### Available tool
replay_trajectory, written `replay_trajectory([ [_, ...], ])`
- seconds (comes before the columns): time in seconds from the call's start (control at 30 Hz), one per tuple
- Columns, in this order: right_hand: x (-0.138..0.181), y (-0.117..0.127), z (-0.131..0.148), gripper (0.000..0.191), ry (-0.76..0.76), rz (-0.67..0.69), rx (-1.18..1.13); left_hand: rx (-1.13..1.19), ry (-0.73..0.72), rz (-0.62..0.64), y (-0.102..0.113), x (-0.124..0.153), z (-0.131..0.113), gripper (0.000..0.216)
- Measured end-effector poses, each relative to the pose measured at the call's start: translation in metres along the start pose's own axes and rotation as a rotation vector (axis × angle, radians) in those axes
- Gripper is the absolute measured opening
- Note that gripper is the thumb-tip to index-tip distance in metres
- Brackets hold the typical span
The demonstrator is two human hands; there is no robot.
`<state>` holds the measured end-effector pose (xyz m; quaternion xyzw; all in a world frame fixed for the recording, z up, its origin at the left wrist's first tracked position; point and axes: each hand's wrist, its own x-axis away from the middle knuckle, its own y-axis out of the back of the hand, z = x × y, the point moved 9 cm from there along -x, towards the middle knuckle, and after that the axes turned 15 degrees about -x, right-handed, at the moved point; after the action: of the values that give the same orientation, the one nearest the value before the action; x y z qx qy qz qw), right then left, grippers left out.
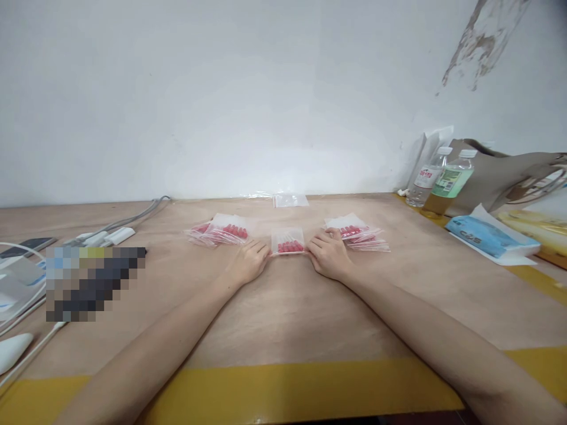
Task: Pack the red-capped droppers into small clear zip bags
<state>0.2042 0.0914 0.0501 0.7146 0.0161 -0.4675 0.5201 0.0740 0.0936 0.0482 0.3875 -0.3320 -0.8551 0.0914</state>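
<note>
A small clear plastic bag with red pieces inside (287, 242) lies flat on the wooden table (283, 307), straight ahead. My left hand (248, 263) pinches its left edge with curled fingers. My right hand (326, 255) pinches its right edge the same way. A pile of similar bags with red pieces (219, 231) lies just left of my left hand. Another such pile (359, 234) sits beside my right hand, touching its fingers. Empty clear bags (290, 200) lie farther back near the wall.
Two plastic bottles (438, 180) stand at the back right beside a tan bag (509, 174) and a blue tissue pack (489, 236). Cables and white chargers (106, 235), a phone (27, 245) and a blurred patch fill the left. A yellow strip (274, 389) runs along the near edge.
</note>
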Motion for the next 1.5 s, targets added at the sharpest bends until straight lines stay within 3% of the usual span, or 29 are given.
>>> replay_trajectory([
  [0.23,0.0,-0.004,-0.003,0.02,-0.033,0.06,0.047,0.012,-0.006,-0.007,0.001,0.0,-0.001,0.028],
  [0.47,-0.008,-0.018,-0.004,0.022,0.004,0.109,-0.069,0.106,-0.019,-0.009,0.003,0.001,-0.002,0.023],
  [0.6,-0.022,-0.004,-0.032,0.027,-0.056,0.061,-0.024,-0.018,0.147,0.049,0.002,0.005,0.029,0.046],
  [0.7,-0.021,0.014,-0.072,0.026,-0.24,0.067,-0.019,-0.171,0.315,0.088,-0.002,0.016,0.065,0.038],
  [0.8,-0.006,0.02,-0.101,0.024,-0.415,0.198,-0.015,-0.22,0.375,0.111,-0.009,0.03,0.089,0.036],
  [0.9,0.013,0.021,-0.107,0.02,-0.48,0.312,0.04,-0.221,0.336,0.145,-0.019,0.037,0.098,0.036],
  [1.03,0.017,0.031,-0.091,0.026,-0.41,0.199,0.149,-0.195,0.277,0.168,-0.023,0.034,0.09,0.035],
  [1.13,0.01,0.032,-0.069,0.027,-0.315,0.088,0.14,-0.123,0.215,0.217,-0.025,0.025,0.067,0.037],
  [1.23,0.0,0.013,-0.041,0.021,-0.197,0.146,0.015,0.066,0.22,0.284,-0.032,0.015,0.039,0.042],
  [1.33,-0.009,-0.01,-0.018,0.019,-0.123,0.237,-0.121,0.317,0.284,0.267,-0.037,0.006,0.019,0.04],
  [1.5,-0.016,-0.035,-0.017,0.023,-0.118,0.272,-0.053,0.509,0.252,0.196,-0.039,-0.001,0.008,0.032],
])
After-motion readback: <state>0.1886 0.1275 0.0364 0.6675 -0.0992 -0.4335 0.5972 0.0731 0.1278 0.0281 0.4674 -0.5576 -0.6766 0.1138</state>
